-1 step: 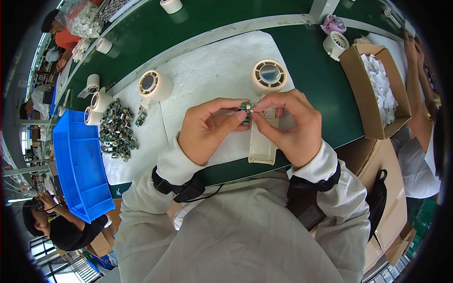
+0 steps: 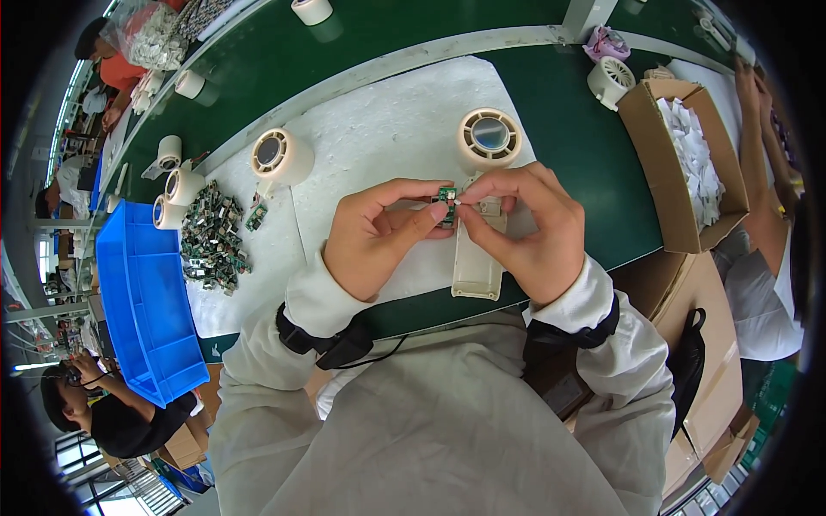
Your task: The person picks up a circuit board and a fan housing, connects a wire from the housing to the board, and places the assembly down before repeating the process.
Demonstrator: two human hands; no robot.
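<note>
Nothing shifting since earlier | left hand [image 2: 379, 236] and right hand [image 2: 525, 228] both pinching green circuit board [image 2: 446, 202] | fan housing [image 2: 482, 232] lying directly beneath, long axis pointing at table's near edge.

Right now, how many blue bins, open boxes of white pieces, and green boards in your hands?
Blue bin: 1
Open cardboard box of white pieces: 1
Green board, pinched between left hand and right hand: 1
Total: 3
</note>
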